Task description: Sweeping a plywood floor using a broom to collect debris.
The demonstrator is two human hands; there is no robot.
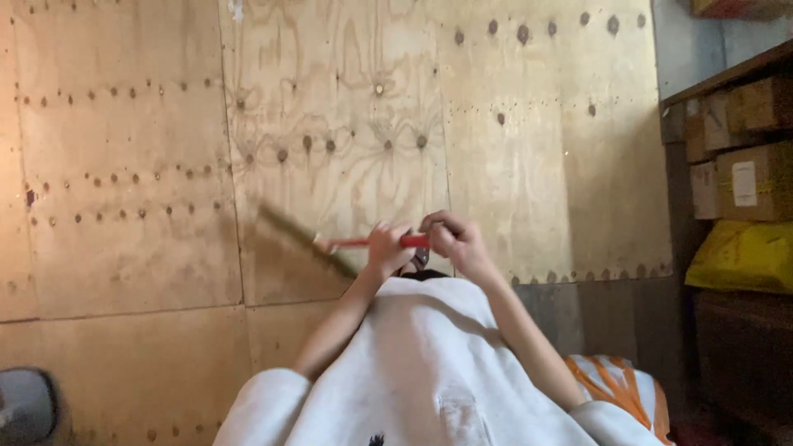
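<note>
I look down over my white shirt (pixel 421 363) at a plywood floor. My left hand (pixel 387 250) and my right hand (pixel 453 239) both grip a red-handled tool (pixel 415 241) held level in front of my chest. From the left end of the handle a long thin strip (pixel 291 237), blurred by motion, slants up to the left. A dark metal part (pixel 420 258) shows just under the handle between my hands; what it is I cannot tell.
The plywood sheets (pixel 330 132) are dotted with dark screw heads. On the right stands a shelf with cardboard boxes (pixel 756 177) and a yellow bag (pixel 743 256). An orange-and-white cloth (pixel 624 384) lies at lower right, a grey object (pixel 25 405) at lower left.
</note>
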